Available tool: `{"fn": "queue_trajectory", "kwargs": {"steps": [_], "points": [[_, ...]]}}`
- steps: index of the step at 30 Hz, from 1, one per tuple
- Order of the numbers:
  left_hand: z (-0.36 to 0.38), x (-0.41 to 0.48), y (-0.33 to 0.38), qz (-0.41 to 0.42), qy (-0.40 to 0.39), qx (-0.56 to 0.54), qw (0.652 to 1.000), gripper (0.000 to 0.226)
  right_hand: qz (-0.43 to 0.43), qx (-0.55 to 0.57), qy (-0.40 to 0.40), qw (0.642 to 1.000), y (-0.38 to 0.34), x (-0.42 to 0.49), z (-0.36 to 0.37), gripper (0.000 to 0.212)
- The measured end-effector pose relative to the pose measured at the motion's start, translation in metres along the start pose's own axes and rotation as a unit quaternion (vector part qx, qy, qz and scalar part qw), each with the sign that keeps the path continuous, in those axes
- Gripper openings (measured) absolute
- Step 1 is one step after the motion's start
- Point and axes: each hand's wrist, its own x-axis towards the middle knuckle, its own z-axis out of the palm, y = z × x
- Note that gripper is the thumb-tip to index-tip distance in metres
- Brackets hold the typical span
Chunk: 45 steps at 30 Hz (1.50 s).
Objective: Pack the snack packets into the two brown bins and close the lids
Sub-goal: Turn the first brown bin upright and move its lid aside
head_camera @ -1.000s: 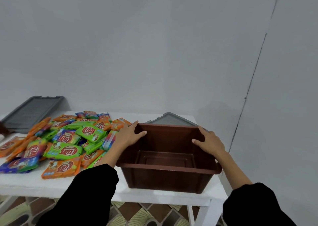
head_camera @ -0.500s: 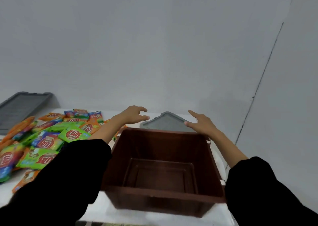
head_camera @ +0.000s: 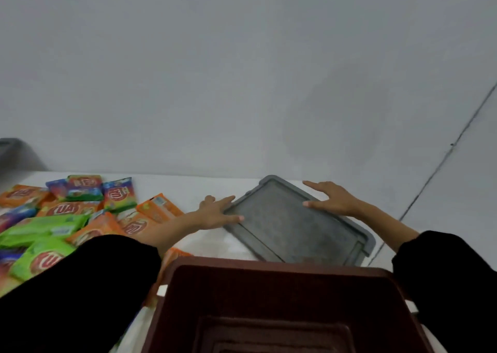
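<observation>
An empty brown bin (head_camera: 271, 268) stands at the near edge of the white table (head_camera: 188, 188). Behind it lies a grey lid (head_camera: 290, 229), turned at an angle. My left hand (head_camera: 217, 213) holds the lid's left edge, thumb on top and fingers along the rim. My right hand (head_camera: 332, 199) grips the far right edge the same way. A pile of orange, green and blue snack packets (head_camera: 67, 218) covers the table's left side, partly hidden by my left sleeve.
A second grey lid (head_camera: 10, 151) leans at the far left against the wall. The table ends just right of the lid, near the room's corner. A plain grey wall runs behind the table.
Both hands left the bin's rim and reached over it to the grey lid behind. My head moved forward and down, so the bin now fills the lower frame.
</observation>
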Motion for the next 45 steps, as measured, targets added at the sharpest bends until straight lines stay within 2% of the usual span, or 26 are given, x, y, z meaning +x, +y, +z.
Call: {"fn": "queue_trajectory", "kwargs": {"steps": [6,8,10,11,15,21,24,27,30,33,37,40,42,45], "points": [[0.024,0.021,-0.007,0.03,-0.04,0.101,0.994,0.112,0.009,0.024,-0.055,0.998,0.005,0.028,0.031,0.085],[0.024,0.023,-0.009,0.055,-0.05,0.103,0.992,0.13,0.007,0.024,-0.038,0.999,0.004,0.03,0.039,0.099],[0.022,0.024,-0.009,0.086,-0.055,0.124,0.987,0.153,0.008,0.042,-0.013,0.999,0.003,0.034,0.042,0.082],[0.022,0.025,-0.009,0.104,-0.048,0.139,0.984,0.156,0.005,0.052,0.0,0.999,0.003,0.037,0.042,0.074],[0.022,0.028,-0.012,0.159,-0.013,0.15,0.976,0.16,-0.005,0.116,0.059,0.992,-0.006,0.038,0.032,0.068],[0.008,0.031,-0.025,0.228,0.079,0.165,0.956,0.136,-0.038,0.16,0.179,0.97,-0.025,0.034,0.01,0.051],[-0.016,0.025,-0.023,0.239,0.095,0.125,0.958,0.114,-0.063,0.159,0.234,0.957,-0.033,0.028,0.0,0.048],[-0.044,0.017,-0.013,0.276,0.117,0.103,0.948,0.106,-0.092,0.187,0.266,0.941,-0.036,0.022,-0.011,0.046],[-0.08,0.007,0.004,0.32,0.194,0.113,0.921,0.096,-0.131,0.232,0.299,0.916,-0.044,0.009,-0.036,0.049],[-0.12,-0.004,0.024,0.375,0.299,0.105,0.871,0.074,-0.167,0.303,0.337,0.876,-0.052,-0.003,-0.058,0.049],[-0.141,-0.005,0.042,0.403,0.414,0.076,0.813,0.056,-0.159,0.371,0.391,0.827,-0.062,0.003,-0.051,0.05],[-0.122,0.007,0.048,0.364,0.461,-0.001,0.809,0.057,-0.133,0.388,0.42,0.81,-0.064,0.018,-0.035,0.055],[-0.1,0.017,0.047,0.319,0.483,-0.04,0.815,0.068,-0.132,0.361,0.426,0.819,-0.065,0.026,-0.025,0.065],[-0.067,0.034,0.036,0.282,0.416,-0.073,0.862,0.092,-0.155,0.264,0.414,0.857,-0.059,0.031,-0.009,0.089]]}}
